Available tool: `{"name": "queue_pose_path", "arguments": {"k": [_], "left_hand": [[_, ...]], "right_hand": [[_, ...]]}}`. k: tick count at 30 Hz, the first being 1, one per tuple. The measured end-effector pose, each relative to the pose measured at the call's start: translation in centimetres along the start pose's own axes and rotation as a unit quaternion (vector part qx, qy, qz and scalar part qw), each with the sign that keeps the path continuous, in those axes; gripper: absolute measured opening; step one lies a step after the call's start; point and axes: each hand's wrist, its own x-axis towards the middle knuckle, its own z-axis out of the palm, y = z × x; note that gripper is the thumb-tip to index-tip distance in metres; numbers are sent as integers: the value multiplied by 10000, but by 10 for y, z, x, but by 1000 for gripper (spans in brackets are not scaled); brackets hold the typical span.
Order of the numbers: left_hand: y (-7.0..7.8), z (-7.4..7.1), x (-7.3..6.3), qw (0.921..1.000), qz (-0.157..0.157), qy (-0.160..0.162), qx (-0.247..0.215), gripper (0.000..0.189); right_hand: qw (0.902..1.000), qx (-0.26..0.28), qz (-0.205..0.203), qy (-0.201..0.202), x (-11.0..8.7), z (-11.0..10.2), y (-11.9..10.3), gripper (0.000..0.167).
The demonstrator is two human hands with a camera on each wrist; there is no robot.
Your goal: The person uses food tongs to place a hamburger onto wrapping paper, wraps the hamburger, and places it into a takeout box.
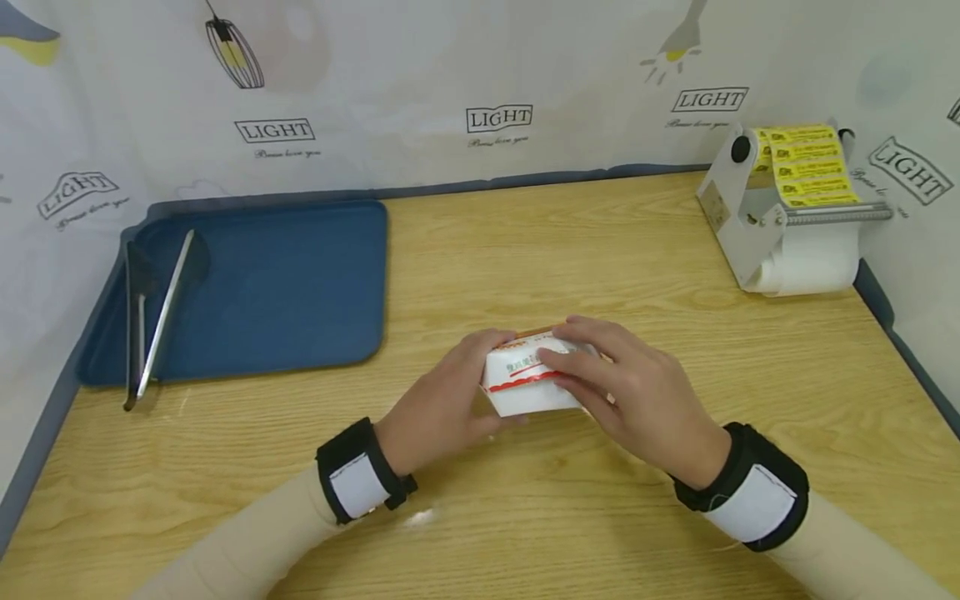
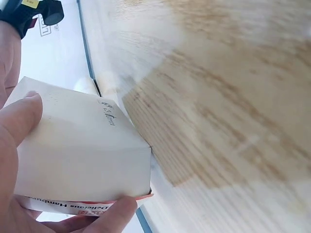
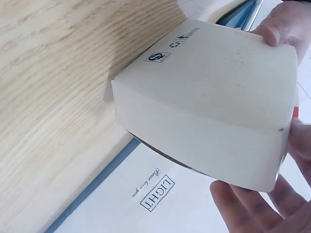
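Note:
A white paper hamburger box with red trim and print is held above the wooden table, tilted. My left hand grips its left end. In the left wrist view the thumb lies on the plain underside of the box, and the fingers are on the printed lid side. My right hand holds the right part, its bent fingers over the printed lid. In the right wrist view, fingertips touch the edge of the box. The box looks closed; what is inside is hidden.
At the back left lies a blue tray with metal tongs across its left end, handles over the front edge. A label dispenser with a yellow label strip stands at the back right. A printed cloth covers the wall behind the table.

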Motion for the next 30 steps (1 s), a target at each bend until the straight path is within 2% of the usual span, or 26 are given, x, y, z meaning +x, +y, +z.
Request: {"name": "queue_pose_path", "arguments": {"k": [7, 15, 19, 22, 25, 30], "left_hand": [[-3, 0, 1, 9998, 73, 32, -187, 87], [-1, 1, 2, 9995, -109, -8, -284, 85], [1, 2, 2, 9995, -162, -4, -262, 85], [3, 2, 2, 9996, -146, 5, -238, 84], [3, 2, 2, 9996, -119, 14, -268, 83], [1, 2, 3, 9987, -118, 15, -490, 87]], "right_hand": [[9998, 125, 131, 97, -1, 0, 1, 44], [9999, 112, -28, -72, 0, -4, 4, 44], [9997, 225, -28, -7, 1, -6, 5, 23], [9998, 194, -90, 10, 0, -4, 6, 31], [9994, 291, -12, -208, -1, -5, 7, 26], [9932, 833, 512, -625, -3, -7, 8, 55]]}}
